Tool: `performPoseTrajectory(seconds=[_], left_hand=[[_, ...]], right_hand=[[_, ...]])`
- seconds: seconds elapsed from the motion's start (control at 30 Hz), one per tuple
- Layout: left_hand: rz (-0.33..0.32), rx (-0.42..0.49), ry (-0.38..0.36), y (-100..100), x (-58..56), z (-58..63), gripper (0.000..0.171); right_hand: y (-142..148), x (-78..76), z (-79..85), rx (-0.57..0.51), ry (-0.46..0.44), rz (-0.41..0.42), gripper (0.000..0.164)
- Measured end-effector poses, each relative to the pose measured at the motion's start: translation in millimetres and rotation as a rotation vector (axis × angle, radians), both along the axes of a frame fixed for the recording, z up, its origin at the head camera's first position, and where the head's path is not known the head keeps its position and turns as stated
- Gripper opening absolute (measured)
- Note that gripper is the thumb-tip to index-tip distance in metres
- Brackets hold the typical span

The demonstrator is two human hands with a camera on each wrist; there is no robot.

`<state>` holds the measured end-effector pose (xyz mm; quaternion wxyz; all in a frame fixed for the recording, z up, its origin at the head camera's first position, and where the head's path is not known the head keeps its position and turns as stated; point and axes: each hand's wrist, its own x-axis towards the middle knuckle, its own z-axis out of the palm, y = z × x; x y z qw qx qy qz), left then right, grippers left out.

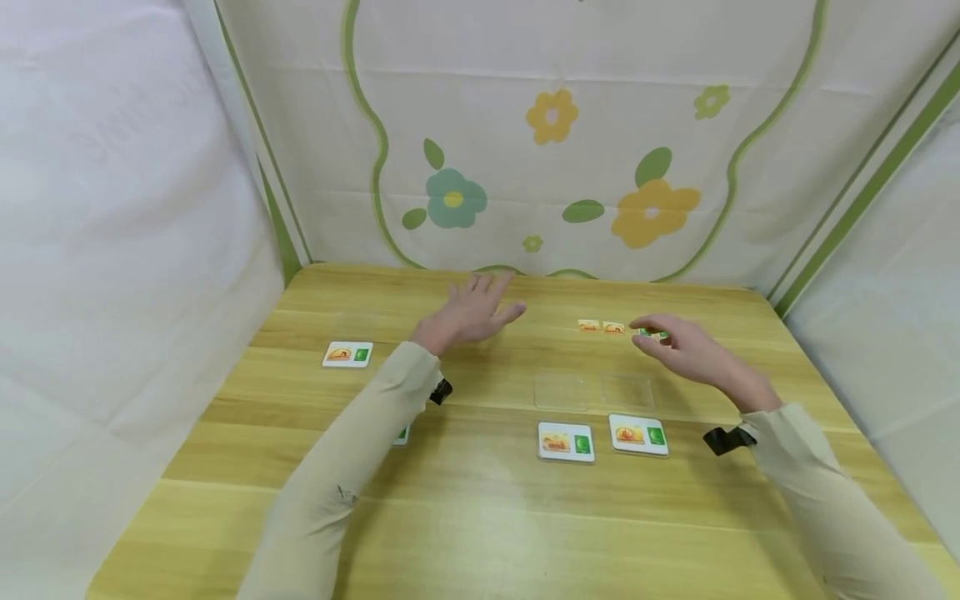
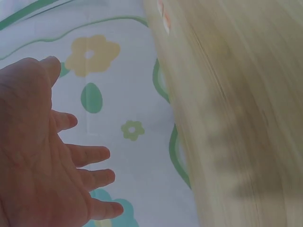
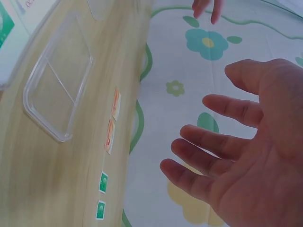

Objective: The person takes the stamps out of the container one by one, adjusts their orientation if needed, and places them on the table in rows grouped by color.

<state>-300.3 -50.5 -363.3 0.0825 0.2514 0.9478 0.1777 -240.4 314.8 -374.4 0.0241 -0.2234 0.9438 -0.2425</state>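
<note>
My left hand [image 1: 474, 312] hovers over the back of the wooden table, fingers spread and holding nothing. The left wrist view shows its palm [image 2: 42, 156] and extended fingers. On the right, my right hand [image 1: 686, 346] is held above the table with relaxed, slightly bent fingers and nothing in its grasp. Close to its fingertips lie two small green picture pieces [image 3: 103, 182], partly covered by the hand in the head view. Beside them, two small orange picture pieces [image 1: 613, 328] lie in the same row. Nearer the front are two clear plastic frames [image 3: 31, 90].
Two white-bordered picture cards [image 1: 566, 450] lie in front of the clear frames. Another such card [image 1: 348, 354] is at the left, and one more [image 1: 402, 436] is mostly hidden by the left forearm. A flowered white cloth [image 1: 495, 150] hangs behind the table [image 1: 480, 517].
</note>
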Motion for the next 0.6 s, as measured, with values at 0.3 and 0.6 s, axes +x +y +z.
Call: performPoseTrajectory(seconds=[0.3, 0.6], left_hand=[[-0.038, -0.013, 0.008, 22, 16.5, -15.0, 0.076], [-0.111, -0.026, 0.040, 45, 34.3, -23.4, 0.074]], right_hand=[[-2, 19.1, -11.2, 0.024, -0.012, 0.016, 0.026], [-9, 31.0, -22.2, 0.010, 0.001, 0.058, 0.022]])
